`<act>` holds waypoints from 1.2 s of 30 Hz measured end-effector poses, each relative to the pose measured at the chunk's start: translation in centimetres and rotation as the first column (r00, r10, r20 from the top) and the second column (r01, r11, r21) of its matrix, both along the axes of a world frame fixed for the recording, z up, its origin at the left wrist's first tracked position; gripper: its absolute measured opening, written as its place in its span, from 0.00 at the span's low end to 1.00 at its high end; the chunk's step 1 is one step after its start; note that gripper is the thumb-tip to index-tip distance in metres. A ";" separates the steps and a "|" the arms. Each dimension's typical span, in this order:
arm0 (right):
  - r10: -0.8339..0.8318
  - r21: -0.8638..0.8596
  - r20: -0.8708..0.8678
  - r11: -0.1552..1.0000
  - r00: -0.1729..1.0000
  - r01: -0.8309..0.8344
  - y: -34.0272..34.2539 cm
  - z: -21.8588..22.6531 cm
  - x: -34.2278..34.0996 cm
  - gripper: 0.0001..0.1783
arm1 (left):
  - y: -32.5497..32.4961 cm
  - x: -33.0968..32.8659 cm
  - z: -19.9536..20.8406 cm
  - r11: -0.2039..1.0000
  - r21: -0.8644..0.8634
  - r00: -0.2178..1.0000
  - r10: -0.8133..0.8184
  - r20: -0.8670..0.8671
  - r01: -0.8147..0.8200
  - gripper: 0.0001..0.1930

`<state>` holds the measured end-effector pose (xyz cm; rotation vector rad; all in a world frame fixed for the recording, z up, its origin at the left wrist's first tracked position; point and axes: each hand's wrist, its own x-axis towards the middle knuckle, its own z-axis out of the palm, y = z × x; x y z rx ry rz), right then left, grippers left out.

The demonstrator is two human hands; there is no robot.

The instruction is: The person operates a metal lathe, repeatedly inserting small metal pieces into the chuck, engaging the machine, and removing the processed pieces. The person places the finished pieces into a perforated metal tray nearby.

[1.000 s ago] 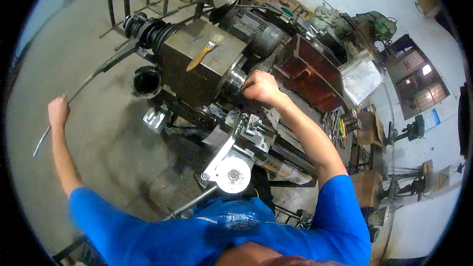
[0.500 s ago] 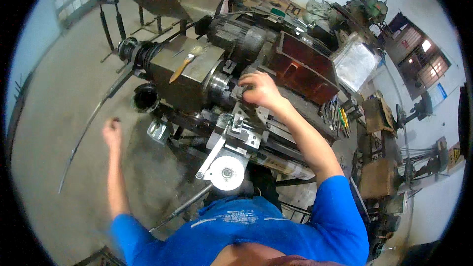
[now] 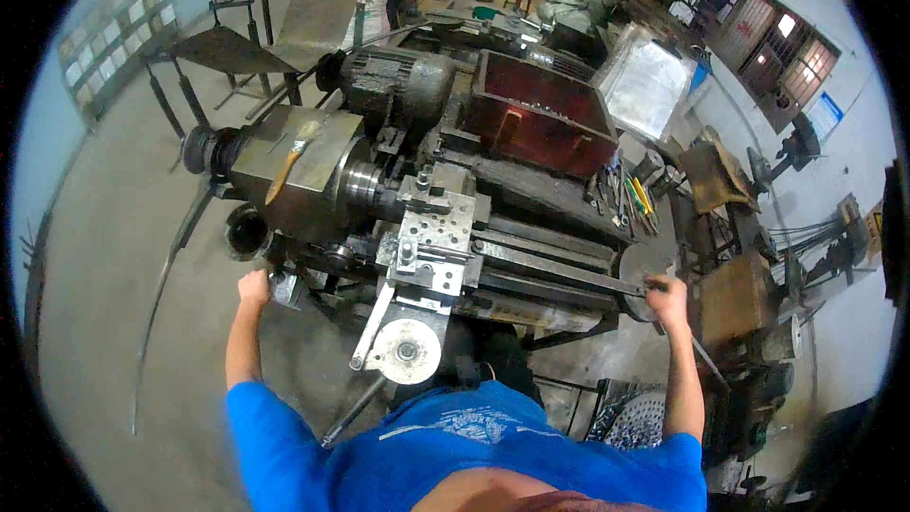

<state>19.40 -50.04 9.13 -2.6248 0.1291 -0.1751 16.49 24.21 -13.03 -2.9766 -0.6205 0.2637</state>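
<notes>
In front of me stands a metal lathe with a chuck (image 3: pixel 364 184) on its headstock (image 3: pixel 318 166). The drilled tool slide (image 3: pixel 436 228) sits right of the chuck. My right hand (image 3: pixel 669 300) is closed at the edge of a grey round handwheel (image 3: pixel 637 270) at the bed's right end. My left hand (image 3: pixel 253 287) is a fist beside a small metal box (image 3: pixel 285 288) below the headstock; its fingers hide whatever they hold. A white round dial (image 3: pixel 406 351) and a flat lever (image 3: pixel 373 326) lie between my arms.
A wooden-handled brush (image 3: pixel 284 171) lies on the headstock. Behind the bed are a motor (image 3: pixel 398 81) and a dark red box (image 3: pixel 540 118). Several hand tools (image 3: pixel 633 201) stand right of the box. A long thin rod (image 3: pixel 161 299) slants down at the left.
My right hand has left the chuck area and moved right and nearer, to the handwheel. My left hand has come in beside the small metal box. The view has shifted.
</notes>
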 end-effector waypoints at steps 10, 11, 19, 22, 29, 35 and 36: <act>-0.446 -0.358 -0.243 0.866 0.861 0.348 -21.0 -8.6 -7.9 0.42 | -3.1 -10.5 5.0 0.849 -0.477 0.954 0.294 0.063 -0.230 0.17; -0.446 -0.392 -0.253 0.858 0.858 0.331 -22.6 -10.1 -8.4 0.40 | -4.9 -11.4 6.7 0.814 -0.525 0.945 0.322 0.053 -0.248 0.16; -0.579 -0.580 -0.283 0.738 0.765 0.344 -27.6 -12.6 -7.8 0.26 | -13.6 -13.8 11.3 0.642 -0.767 0.999 0.018 0.026 0.008 0.16; -0.581 -0.614 -0.195 0.700 0.790 0.364 -26.4 -12.3 -8.1 0.21 | -17.3 -13.8 16.4 0.566 -0.824 0.994 -0.074 -0.074 -0.020 0.18; -0.722 -0.625 -0.258 0.631 0.641 0.460 -23.5 -13.2 -11.9 0.22 | -21.4 -16.2 17.7 0.533 -0.845 0.968 -0.192 -0.160 -0.034 0.21; -0.679 -0.514 -0.167 0.678 0.715 0.525 -17.0 -13.7 -16.7 0.21 | -22.6 -16.9 12.4 0.567 -0.821 0.969 -0.159 -0.190 -0.067 0.15; -0.686 -0.512 -0.156 0.671 0.711 0.536 -16.6 -14.1 -16.9 0.21 | -22.7 -16.6 12.7 0.528 -0.845 0.969 -0.159 -0.191 -0.080 0.14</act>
